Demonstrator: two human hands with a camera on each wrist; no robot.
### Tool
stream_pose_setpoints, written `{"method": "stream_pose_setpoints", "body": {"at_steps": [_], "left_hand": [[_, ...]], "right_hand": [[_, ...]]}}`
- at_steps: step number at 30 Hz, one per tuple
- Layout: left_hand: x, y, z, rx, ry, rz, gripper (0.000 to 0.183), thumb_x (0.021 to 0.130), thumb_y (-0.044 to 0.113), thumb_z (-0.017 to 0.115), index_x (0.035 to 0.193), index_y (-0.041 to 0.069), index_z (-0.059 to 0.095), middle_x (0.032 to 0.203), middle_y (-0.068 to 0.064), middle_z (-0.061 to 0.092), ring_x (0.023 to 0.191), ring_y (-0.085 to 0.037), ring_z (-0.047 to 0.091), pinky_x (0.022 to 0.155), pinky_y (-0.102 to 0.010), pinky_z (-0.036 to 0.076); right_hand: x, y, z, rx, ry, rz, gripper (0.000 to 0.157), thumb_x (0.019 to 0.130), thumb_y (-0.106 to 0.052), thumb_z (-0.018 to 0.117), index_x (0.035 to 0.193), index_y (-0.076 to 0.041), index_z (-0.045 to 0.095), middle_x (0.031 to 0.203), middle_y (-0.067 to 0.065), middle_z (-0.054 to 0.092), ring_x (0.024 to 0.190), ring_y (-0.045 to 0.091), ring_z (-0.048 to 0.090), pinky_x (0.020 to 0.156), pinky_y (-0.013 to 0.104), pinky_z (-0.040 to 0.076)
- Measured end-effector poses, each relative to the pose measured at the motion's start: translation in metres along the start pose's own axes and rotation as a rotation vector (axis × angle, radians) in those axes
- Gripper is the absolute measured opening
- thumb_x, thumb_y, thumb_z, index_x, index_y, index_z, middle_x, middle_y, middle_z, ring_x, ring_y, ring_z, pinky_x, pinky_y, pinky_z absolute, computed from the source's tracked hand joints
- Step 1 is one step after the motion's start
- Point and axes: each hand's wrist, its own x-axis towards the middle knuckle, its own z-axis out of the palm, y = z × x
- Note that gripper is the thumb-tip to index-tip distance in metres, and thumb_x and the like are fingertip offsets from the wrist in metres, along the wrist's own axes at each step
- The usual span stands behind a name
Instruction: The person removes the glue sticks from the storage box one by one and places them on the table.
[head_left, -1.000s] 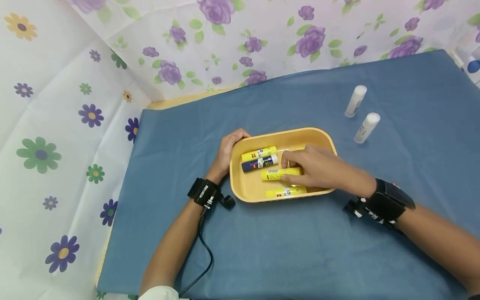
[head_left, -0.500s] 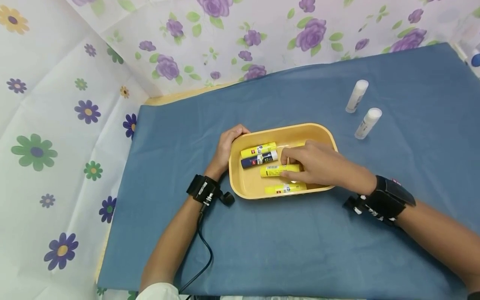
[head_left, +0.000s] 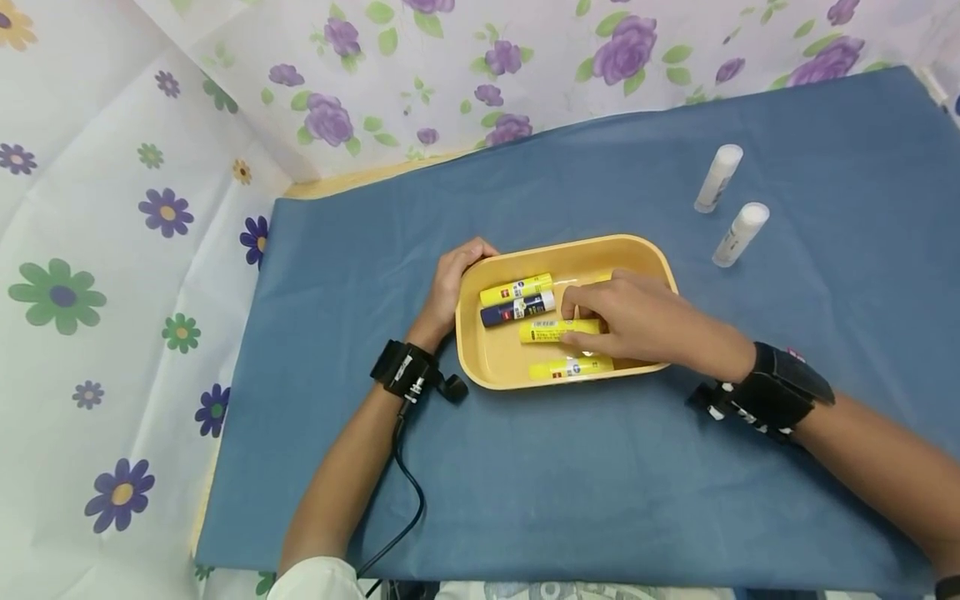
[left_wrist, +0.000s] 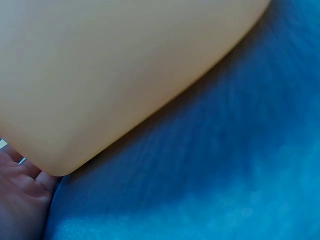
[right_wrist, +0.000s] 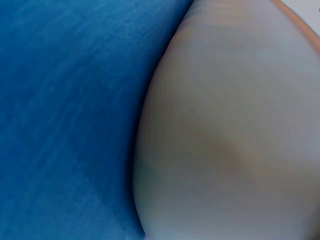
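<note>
A yellow plastic basket (head_left: 487, 360) sits on the blue cloth with several glue sticks lying in it. My left hand (head_left: 448, 285) holds its left end, fingers bent round the far corner; in the left wrist view this hand (left_wrist: 22, 195) shows at the basket's corner. Inside the basket, my right hand (head_left: 645, 323) pinches a yellow glue stick (head_left: 540, 332) between thumb and fingers. Another yellow glue stick (head_left: 570, 368) lies along the near wall. At the left, a yellow glue stick (head_left: 516, 289) lies beside a navy one (head_left: 517, 309). My right hand partly hides the basket's right part.
Two white glue sticks (head_left: 718, 177) (head_left: 741, 234) stand upright beyond the basket's right end. The blue cloth (head_left: 570, 483) covers the table. Flowered sheets (head_left: 420, 92) hang at the back and left. A black cable (head_left: 408, 529) runs from my left wrist strap.
The head view has tilted, so everything sits slightly higher in it. Both hands keep their places at the basket, and the pinched glue stick has not visibly moved within it.
</note>
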Motion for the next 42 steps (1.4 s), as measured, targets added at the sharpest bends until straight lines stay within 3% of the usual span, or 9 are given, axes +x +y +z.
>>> {"method": "stream_pose_setpoints", "body": {"at_steps": [10, 18, 22, 27, 37, 42], "left_hand": [[0.001, 0.002, 0.0, 0.009, -0.006, 0.011, 0.048, 0.104, 0.029, 0.039, 0.096, -0.009, 0.066, 0.087, -0.019, 0.059, 0.072, -0.025, 0.054, 0.065, -0.029, 0.046], [-0.011, 0.0, -0.006, -0.057, -0.037, -0.052, 0.048, 0.105, 0.031, 0.038, 0.099, -0.01, 0.063, 0.088, -0.019, 0.057, 0.066, -0.023, 0.054, 0.059, -0.028, 0.047], [-0.007, -0.001, -0.005, -0.044, -0.049, -0.035, 0.046, 0.105, 0.029, 0.038, 0.099, -0.008, 0.064, 0.089, -0.018, 0.057, 0.069, -0.023, 0.054, 0.062, -0.028, 0.047], [-0.004, 0.003, -0.004, -0.042, -0.025, -0.018, 0.046, 0.104, 0.028, 0.038, 0.098, -0.009, 0.064, 0.089, -0.016, 0.059, 0.072, -0.022, 0.056, 0.064, -0.028, 0.048], [-0.004, 0.004, -0.003, 0.001, 0.002, -0.004, 0.049, 0.105, 0.027, 0.038, 0.097, -0.012, 0.065, 0.091, -0.024, 0.06, 0.078, -0.026, 0.057, 0.069, -0.028, 0.047], [-0.003, 0.004, -0.003, -0.005, -0.002, 0.0, 0.05, 0.105, 0.028, 0.038, 0.097, -0.012, 0.065, 0.091, -0.022, 0.061, 0.078, -0.025, 0.057, 0.069, -0.028, 0.047]], "right_hand": [[0.001, -0.001, -0.002, -0.012, 0.02, -0.011, 0.022, 0.091, -0.049, 0.062, 0.09, -0.027, 0.062, 0.056, -0.013, 0.041, 0.047, 0.008, 0.033, 0.048, 0.029, 0.028], [0.001, -0.006, 0.001, 0.153, 0.01, 0.015, 0.02, 0.089, -0.045, 0.067, 0.095, -0.027, 0.063, 0.068, -0.014, 0.053, 0.054, 0.006, 0.045, 0.052, 0.027, 0.038], [-0.001, -0.006, -0.003, 0.241, 0.062, 0.031, 0.021, 0.088, -0.042, 0.069, 0.1, -0.025, 0.064, 0.082, -0.013, 0.059, 0.064, 0.008, 0.051, 0.06, 0.028, 0.044], [0.001, -0.005, -0.011, 0.294, 0.15, -0.002, 0.022, 0.088, -0.037, 0.072, 0.103, -0.023, 0.065, 0.085, -0.013, 0.058, 0.061, 0.011, 0.049, 0.056, 0.027, 0.043], [0.003, -0.003, -0.015, 0.286, 0.295, -0.034, 0.019, 0.087, -0.035, 0.073, 0.099, -0.021, 0.068, 0.069, -0.009, 0.049, 0.056, 0.008, 0.045, 0.053, 0.027, 0.038], [0.0, -0.003, -0.02, 0.29, 0.29, 0.026, 0.018, 0.087, -0.041, 0.071, 0.099, -0.027, 0.068, 0.067, -0.009, 0.048, 0.055, 0.007, 0.043, 0.052, 0.029, 0.037]]}}
